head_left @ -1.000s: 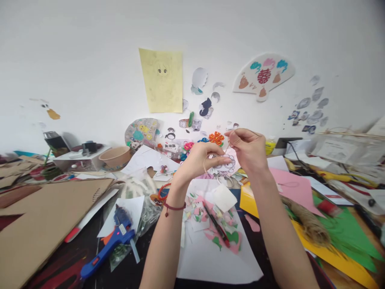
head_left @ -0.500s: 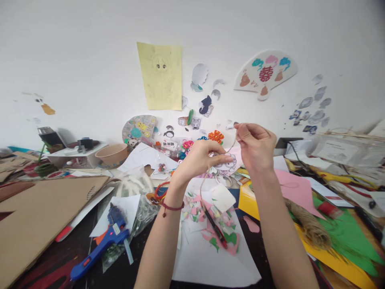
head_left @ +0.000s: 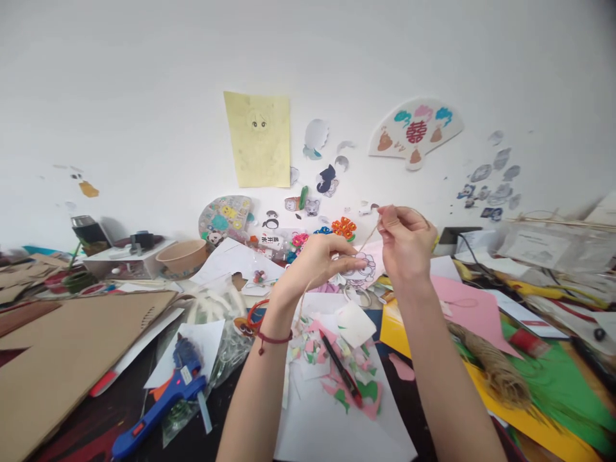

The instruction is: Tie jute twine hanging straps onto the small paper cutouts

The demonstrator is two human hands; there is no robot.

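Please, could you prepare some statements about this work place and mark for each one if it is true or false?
1. The right hand pinches a thin cord. True.
2. The glue gun is yellow. False: the glue gun is blue.
3. A pen lies on the paper scraps. True.
4. The twine bundle lies beside the glue gun. False: the twine bundle lies on the opposite side, to the right of the arms.
5. There is a dark red bracelet on the left wrist. True.
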